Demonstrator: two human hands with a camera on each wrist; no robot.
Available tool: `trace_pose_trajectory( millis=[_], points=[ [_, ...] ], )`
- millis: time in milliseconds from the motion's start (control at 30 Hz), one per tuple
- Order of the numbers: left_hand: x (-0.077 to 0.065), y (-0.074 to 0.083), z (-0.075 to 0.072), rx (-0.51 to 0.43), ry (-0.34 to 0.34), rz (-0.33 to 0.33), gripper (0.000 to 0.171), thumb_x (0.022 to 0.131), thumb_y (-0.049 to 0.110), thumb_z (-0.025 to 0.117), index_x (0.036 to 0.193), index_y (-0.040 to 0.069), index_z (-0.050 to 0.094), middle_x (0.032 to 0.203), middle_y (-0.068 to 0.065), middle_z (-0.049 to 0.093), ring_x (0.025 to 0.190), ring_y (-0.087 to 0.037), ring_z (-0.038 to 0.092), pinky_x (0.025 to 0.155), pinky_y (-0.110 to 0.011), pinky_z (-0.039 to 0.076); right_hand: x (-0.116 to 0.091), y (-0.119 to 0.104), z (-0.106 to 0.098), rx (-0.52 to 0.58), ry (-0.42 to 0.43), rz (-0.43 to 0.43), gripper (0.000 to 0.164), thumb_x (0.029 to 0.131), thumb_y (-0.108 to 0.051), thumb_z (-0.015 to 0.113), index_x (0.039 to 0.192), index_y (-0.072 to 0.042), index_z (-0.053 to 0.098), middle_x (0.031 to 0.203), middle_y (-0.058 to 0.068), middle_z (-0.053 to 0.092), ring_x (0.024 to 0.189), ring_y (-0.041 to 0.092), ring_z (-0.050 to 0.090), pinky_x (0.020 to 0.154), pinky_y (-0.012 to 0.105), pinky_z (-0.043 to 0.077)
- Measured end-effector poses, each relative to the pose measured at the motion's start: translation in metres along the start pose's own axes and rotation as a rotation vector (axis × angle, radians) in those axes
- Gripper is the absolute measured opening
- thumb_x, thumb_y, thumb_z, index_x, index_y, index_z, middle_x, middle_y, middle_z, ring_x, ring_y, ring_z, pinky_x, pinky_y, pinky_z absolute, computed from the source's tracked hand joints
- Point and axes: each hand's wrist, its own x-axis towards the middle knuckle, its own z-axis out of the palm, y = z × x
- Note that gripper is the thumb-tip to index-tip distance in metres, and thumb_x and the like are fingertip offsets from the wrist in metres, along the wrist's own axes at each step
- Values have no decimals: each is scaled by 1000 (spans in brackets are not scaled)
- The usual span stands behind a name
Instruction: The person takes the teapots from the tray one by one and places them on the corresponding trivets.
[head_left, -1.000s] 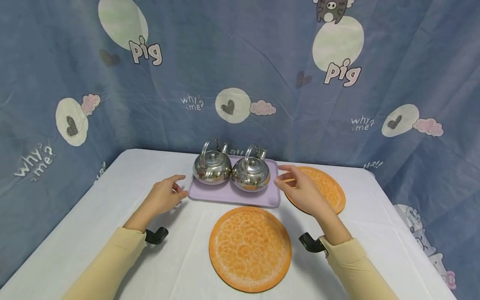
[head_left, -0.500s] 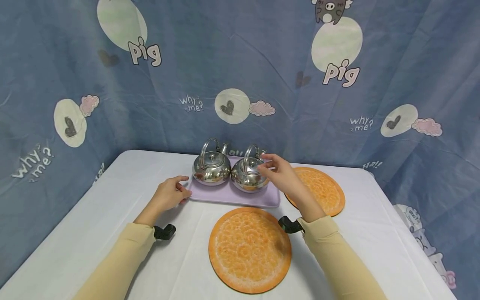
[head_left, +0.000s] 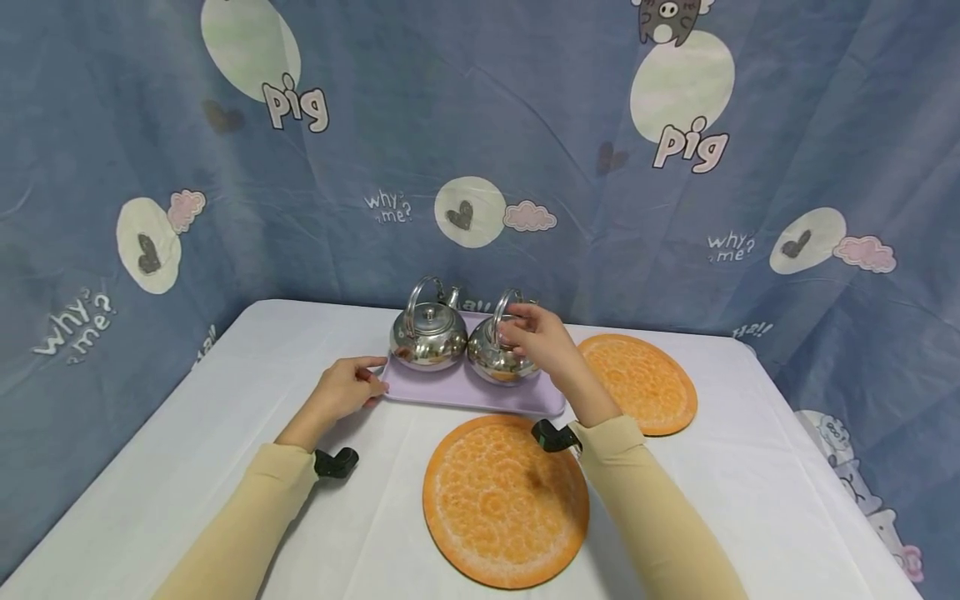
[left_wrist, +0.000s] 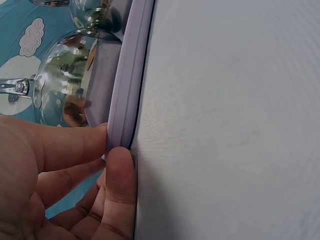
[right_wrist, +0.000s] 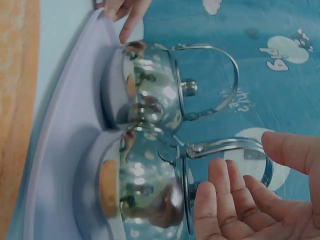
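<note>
Two shiny steel kettles, the left kettle [head_left: 427, 340] and the right kettle [head_left: 501, 363], stand upright side by side on a lilac tray [head_left: 457, 395]. My left hand [head_left: 347, 389] pinches the rim at the tray's left end; in the left wrist view its thumb and a finger lie on either side of the tray rim [left_wrist: 124, 105]. My right hand [head_left: 547, 342] hovers over the right kettle, partly hiding its lid. In the right wrist view the fingers are parted beside the kettle handle [right_wrist: 235, 145], not curled round it.
An orange round placemat [head_left: 506, 504] lies in front of the tray. A second orange placemat [head_left: 641, 385] lies to its right, partly behind my right arm. The white-covered table [head_left: 202, 467] ends at a blue patterned curtain [head_left: 360, 133].
My right hand has moved left from the tray's right end to above the right kettle's handle. My left hand has moved slightly right onto the tray's edge. Kettles and placemats stay put.
</note>
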Motion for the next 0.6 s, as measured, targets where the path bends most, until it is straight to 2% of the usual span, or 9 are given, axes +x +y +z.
trace_pose_trajectory(
  millis=[100, 200, 333, 467, 600],
  points=[
    [0, 1, -1, -4, -5, 1, 54, 101, 12, 71, 152, -1, 57, 100, -12, 68, 73, -12, 66, 65, -25, 52, 3, -3, 3, 34, 15, 10, 59, 108, -19, 64, 161, -1, 44, 144, 24, 63, 118, 32, 70, 101, 53, 58],
    [1, 1, -2, -4, -4, 3, 55, 101, 12, 71, 152, -1, 57, 99, -12, 68, 72, -12, 66, 64, -26, 51, 6, -4, 6, 60, 42, 20, 60, 108, -20, 65, 161, -1, 44, 141, 21, 64, 104, 23, 69, 97, 50, 59],
    [1, 2, -2, -8, 0, 3, 54, 101, 11, 71, 152, -1, 58, 99, -11, 67, 72, -12, 65, 65, -26, 51, 11, -5, 11, 79, 93, 17, 60, 107, -17, 66, 160, 0, 44, 127, 15, 67, 92, 15, 65, 93, 44, 59],
    [0, 2, -2, -10, -4, 11, 54, 100, 11, 71, 151, -1, 58, 98, -11, 67, 72, -13, 65, 64, -26, 51, 14, -6, 14, 83, 129, 11, 58, 107, -15, 66, 159, 1, 45, 119, 10, 66, 96, 15, 65, 100, 43, 59],
    [0, 0, 0, -11, -8, 13, 54, 101, 10, 71, 151, -1, 58, 95, -10, 66, 72, -13, 64, 64, -27, 49, 14, -6, 15, 76, 144, 16, 58, 107, -15, 66, 159, 0, 44, 117, 8, 64, 97, 21, 68, 86, 37, 60]
  ],
)
